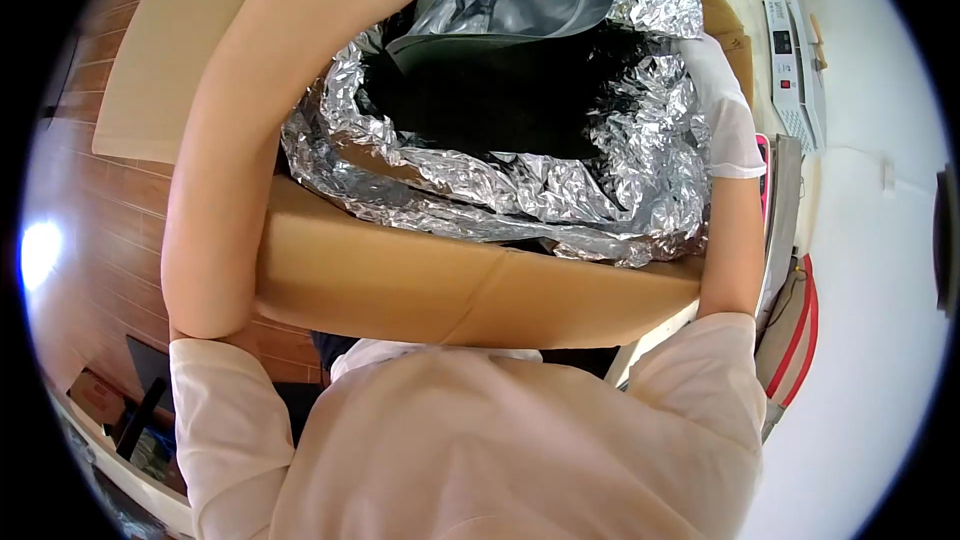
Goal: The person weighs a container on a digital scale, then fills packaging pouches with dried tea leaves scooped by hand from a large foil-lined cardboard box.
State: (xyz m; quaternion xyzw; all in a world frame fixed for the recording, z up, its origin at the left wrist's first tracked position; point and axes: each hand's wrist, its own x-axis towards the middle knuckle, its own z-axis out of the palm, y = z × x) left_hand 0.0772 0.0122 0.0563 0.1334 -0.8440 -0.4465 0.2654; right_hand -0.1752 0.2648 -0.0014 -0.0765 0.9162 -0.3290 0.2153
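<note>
Gloved right grip (710,75) against crumpled foil (655,130)

The bare left arm (225,165) bends inward, the left hand out of sight. The right arm (733,245) reaches forward, the white-covered right hand (720,105) partly hidden

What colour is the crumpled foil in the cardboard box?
The foil is shiny silver; the head view shows it best.

Left forearm (290,30) and grey pouch (515,0) cut off above, black hollow (500,105) too dark to read
</note>
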